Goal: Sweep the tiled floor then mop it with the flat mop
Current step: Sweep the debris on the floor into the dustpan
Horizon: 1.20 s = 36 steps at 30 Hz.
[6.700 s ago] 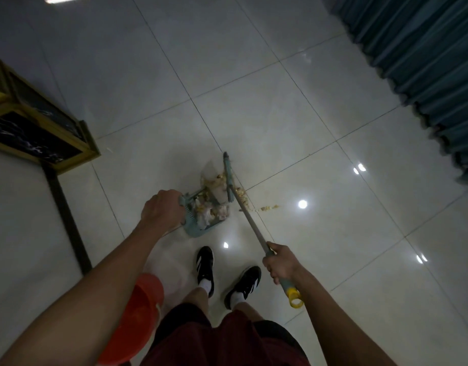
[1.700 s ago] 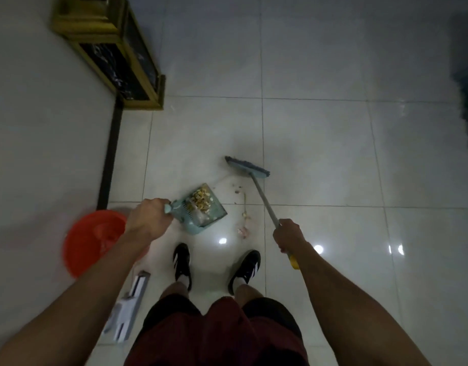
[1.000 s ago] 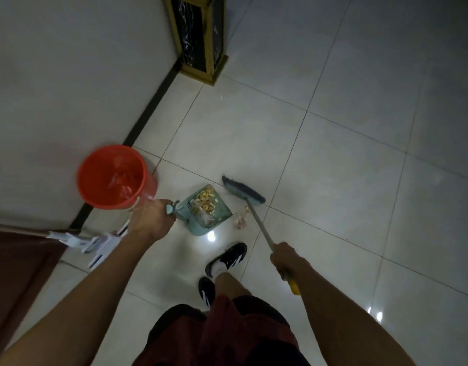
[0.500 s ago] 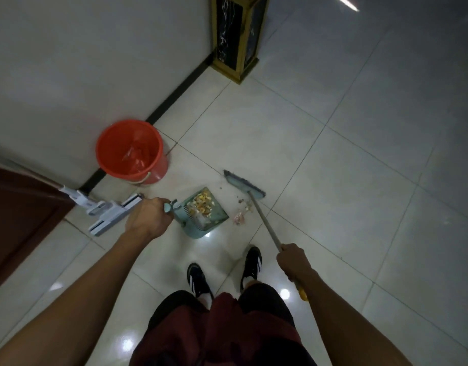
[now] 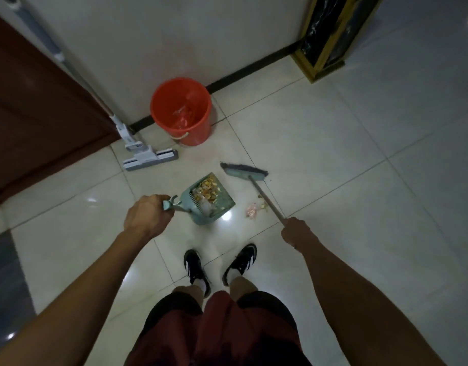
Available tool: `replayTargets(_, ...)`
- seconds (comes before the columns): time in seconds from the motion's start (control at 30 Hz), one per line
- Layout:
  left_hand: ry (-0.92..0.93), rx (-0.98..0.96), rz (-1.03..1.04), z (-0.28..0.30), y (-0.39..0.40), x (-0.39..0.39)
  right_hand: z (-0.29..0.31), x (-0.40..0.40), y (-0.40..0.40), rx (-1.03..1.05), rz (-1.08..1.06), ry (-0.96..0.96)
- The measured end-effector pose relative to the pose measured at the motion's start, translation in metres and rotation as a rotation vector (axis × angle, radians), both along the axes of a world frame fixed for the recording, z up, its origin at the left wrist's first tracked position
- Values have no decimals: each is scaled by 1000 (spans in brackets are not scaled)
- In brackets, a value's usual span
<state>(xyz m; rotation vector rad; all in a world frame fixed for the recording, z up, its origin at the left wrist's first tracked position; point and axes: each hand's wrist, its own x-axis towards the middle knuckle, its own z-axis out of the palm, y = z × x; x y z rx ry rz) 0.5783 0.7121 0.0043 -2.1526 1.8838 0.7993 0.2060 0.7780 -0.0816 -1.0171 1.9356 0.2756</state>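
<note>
Sweep was mostly done: left hand (image 5: 147,219) gripped the loaded dustpan (image 5: 210,200), right hand (image 5: 296,232) gripped the broom (image 5: 244,173), few scraps (image 5: 254,211) left on the floor, flat mop (image 5: 151,158) untouched by the wall.

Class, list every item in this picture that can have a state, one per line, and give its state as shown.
dustpan: loaded with scraps, gripped by left hand
broom: head on floor, handle gripped by right hand
loose debris: on the tile, not yet swept in
orange bucket: upright by the wall, a red bag inside
flat mop: head on floor, handle leaning, unheld
brown door: cannot tell
</note>
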Motion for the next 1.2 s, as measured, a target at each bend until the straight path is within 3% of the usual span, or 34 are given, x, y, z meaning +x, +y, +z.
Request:
replayTargets(0.43, -17, 9, 55, -16, 111, -2, 7, -16, 126, 115, 113, 73)
replayTargets(0.77, 44, 0, 104, -23, 198, -19, 17, -29, 203, 1, 122, 91)
replayTargets(1.2, -19, 5, 176, -38, 193, -74, -4, -111, 120, -86, 73, 126)
